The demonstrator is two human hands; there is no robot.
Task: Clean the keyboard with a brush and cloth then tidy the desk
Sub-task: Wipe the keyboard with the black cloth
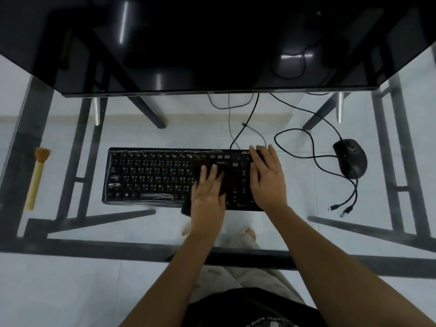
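Note:
A black keyboard (151,177) wrapped in clear film lies on the glass desk (70,274) in front of me. My left hand (207,194) presses flat, fingers straight, on a dark cloth (225,179) spread over the keys right of centre. The cloth's near corner hangs past the keyboard's front edge. My right hand (267,177) rests with straight fingers on the keyboard's right end, over the number pad. A brush (37,178) with a pale wooden handle and orange bristles lies at the desk's far left, away from both hands.
A black mouse (351,159) sits right of the keyboard, its cable looping across the glass. Two loose cable plugs (342,210) lie near the right front. A dark monitor (212,43) fills the back. Black frame bars show under the glass.

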